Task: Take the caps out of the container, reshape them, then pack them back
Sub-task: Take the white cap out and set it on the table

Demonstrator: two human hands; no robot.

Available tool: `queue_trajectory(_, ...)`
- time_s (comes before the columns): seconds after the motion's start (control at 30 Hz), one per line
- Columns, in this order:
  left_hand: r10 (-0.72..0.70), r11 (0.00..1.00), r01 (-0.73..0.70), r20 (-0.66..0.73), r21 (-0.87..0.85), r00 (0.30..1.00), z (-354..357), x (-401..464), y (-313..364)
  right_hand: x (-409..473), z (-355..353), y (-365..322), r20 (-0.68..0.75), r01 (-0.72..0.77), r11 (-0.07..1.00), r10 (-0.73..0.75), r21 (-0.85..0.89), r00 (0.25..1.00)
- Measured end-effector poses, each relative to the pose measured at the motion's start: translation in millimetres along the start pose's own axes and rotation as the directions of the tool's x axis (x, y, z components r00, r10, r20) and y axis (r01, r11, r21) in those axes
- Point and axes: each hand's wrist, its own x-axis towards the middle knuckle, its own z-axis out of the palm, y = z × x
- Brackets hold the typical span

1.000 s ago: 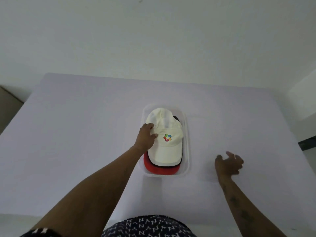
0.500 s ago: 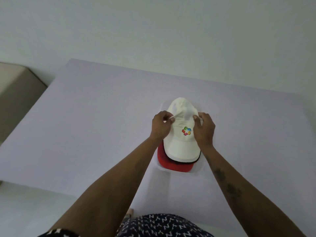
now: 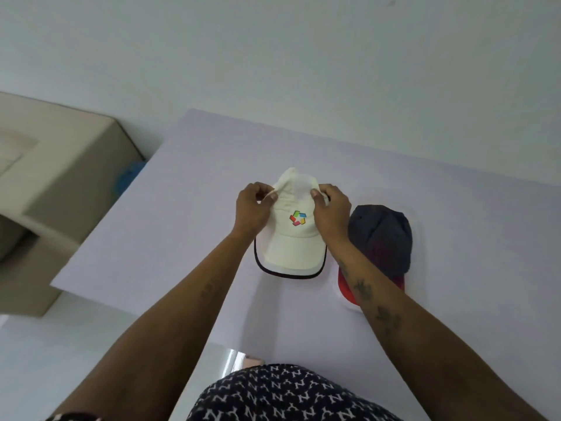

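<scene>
Both hands grip cream fabric cap (image 3: 291,238) with multicolour logo.
Left hand (image 3: 252,209) and right hand (image 3: 332,212) pinch crown sides closed; dark blue, red-brimmed cap (image 3: 381,238) in clear plastic container (image 3: 417,238) just right of right hand, on pale table (image 3: 182,223).

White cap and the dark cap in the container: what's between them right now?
In the head view, the right hand and its forearm cross the gap between the white cap and the dark cap; otherwise only bare table.
</scene>
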Motion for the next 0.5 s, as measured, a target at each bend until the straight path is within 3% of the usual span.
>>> queue_trajectory(0.23, -0.196, 0.975, 0.191, 0.034, 0.115, 0.980, 6.3, -13.6, -74.3, -31.3, 39.5, 54.7, 0.147, -0.206, 0.971, 0.223, -0.124, 0.964)
queue_trajectory(0.4, -0.245, 0.959, 0.235, 0.049, 0.156, 0.968, 17.2, -17.0, -85.3, -29.2, 39.6, 61.5, 0.186, -0.223, 0.957, 0.256, -0.185, 0.949)
queue_trajectory(0.5, -0.190, 0.961, 0.189, -0.014, 0.204, 0.982, 25.1, -16.7, -74.2, -21.6, 29.0, 52.7, 0.144, -0.181, 0.977, 0.196, -0.112, 0.970)
